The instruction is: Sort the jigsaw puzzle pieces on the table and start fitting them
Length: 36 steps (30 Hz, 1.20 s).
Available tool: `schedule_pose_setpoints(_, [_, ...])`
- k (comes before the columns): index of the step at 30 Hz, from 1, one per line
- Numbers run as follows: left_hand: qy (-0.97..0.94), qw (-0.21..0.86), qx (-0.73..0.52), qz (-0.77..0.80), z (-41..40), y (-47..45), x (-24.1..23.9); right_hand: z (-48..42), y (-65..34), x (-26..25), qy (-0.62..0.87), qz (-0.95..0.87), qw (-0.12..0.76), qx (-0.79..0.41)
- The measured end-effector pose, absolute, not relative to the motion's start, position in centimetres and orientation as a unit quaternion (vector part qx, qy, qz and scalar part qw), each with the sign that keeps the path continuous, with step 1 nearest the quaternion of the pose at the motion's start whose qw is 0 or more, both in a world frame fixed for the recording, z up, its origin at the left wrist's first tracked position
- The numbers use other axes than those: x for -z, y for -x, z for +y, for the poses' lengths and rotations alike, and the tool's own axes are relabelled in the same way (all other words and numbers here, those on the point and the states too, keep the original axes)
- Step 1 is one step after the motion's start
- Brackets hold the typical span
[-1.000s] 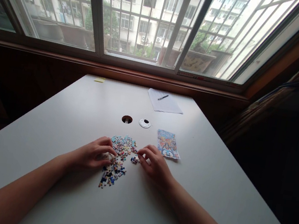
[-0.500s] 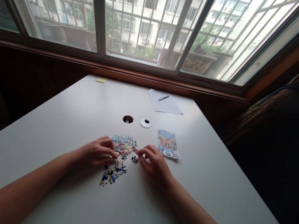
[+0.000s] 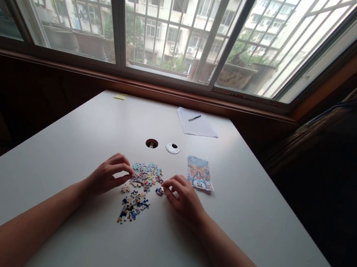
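A heap of small colourful jigsaw pieces (image 3: 140, 186) lies on the white table (image 3: 95, 137) between my hands. My left hand (image 3: 106, 177) rests at the heap's left edge, its thumb and fingers pinched together at the pieces; what they grip is too small to name. My right hand (image 3: 182, 195) lies at the heap's right side with fingers curled beside a small piece (image 3: 159, 191), touching or nearly touching it. A colourful picture card (image 3: 200, 173) lies just beyond my right hand.
Behind the heap are a round cable hole (image 3: 152, 143) and its white cap (image 3: 172, 148). A sheet of paper (image 3: 197, 123) with a pen (image 3: 194, 117) lies near the far edge, and a yellow note (image 3: 120, 96) at the far left. A barred window is beyond.
My left hand has lifted off the heap's middle and shifted left and up to its edge, uncovering more pieces. My right hand has barely moved.
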<state>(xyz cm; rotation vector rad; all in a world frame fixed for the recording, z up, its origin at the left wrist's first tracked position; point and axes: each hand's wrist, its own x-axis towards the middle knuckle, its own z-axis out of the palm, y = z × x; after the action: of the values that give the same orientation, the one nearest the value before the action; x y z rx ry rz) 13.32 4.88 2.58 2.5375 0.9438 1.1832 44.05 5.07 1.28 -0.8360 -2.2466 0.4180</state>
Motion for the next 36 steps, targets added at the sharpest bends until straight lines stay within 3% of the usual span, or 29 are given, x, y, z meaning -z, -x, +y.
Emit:
schedule_pose_setpoints(10, [-0.88,0.136,-0.351,0.289,4.7,-13.37,-2.38,4.76,-44.34,-1.68,0.323,-0.866,0.339,-0.175])
schedule_pose_setpoints(19, [-0.836,0.051,-0.411,0.36,5.36,-13.07,-2.27,4.63,-44.54,-1.76,0.321,-0.863,0.344,-0.185])
schedule_pose_setpoints(36, [-0.866,-0.038,-0.307,0.394,5.19,-12.58,-2.13,4.89,-44.59,-1.55,0.337,-0.85,0.351,-0.201])
